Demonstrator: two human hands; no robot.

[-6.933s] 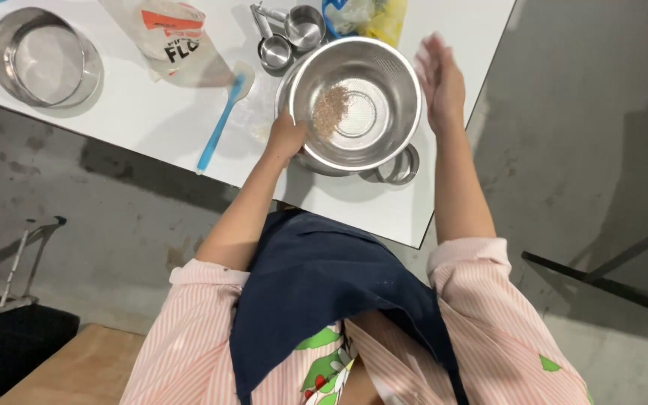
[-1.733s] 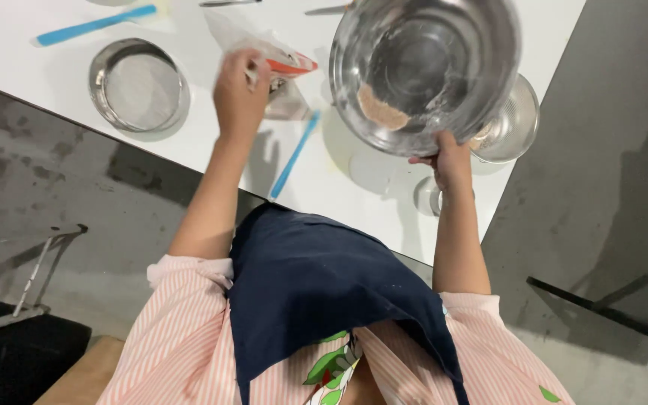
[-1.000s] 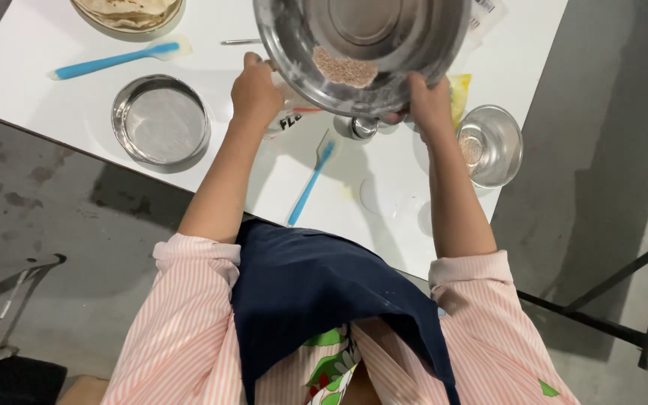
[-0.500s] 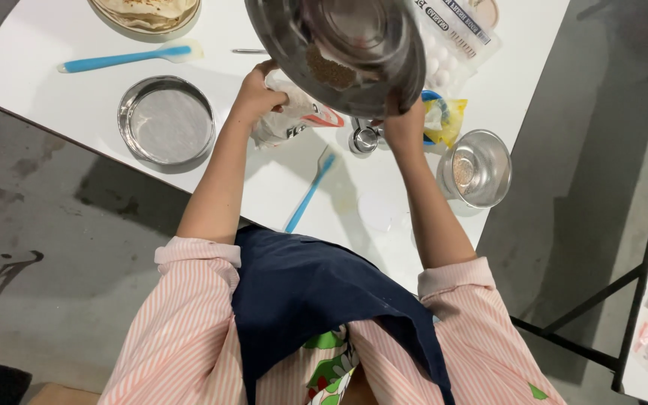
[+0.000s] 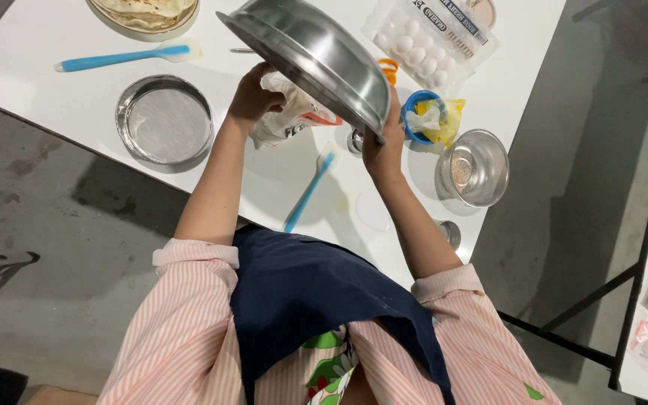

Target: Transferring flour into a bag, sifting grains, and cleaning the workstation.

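Note:
I hold a large steel bowl (image 5: 305, 52) raised off the white table (image 5: 31, 45) and tipped steeply, so its outside and rim face me and its inside is hidden. My left hand (image 5: 253, 94) grips the rim on the left, just above a crumpled flour bag (image 5: 298, 120). Gripping the lower right rim is my right hand (image 5: 384, 146). A blue spatula (image 5: 307, 193) lies on the table below the bowl, between my forearms.
A round steel tin (image 5: 164, 120) and a second blue spatula (image 5: 121, 58) lie to the left, a plate of flatbread (image 5: 148, 11) at the top. Right of the bowl are an egg carton (image 5: 421, 41), a blue cup with a yellow packet (image 5: 429, 120) and a small steel bowl (image 5: 475, 166).
The large bowl went from resting on the table to being lifted by both hands, then tipped more and more on edge. The grains seen inside it earlier are now out of sight.

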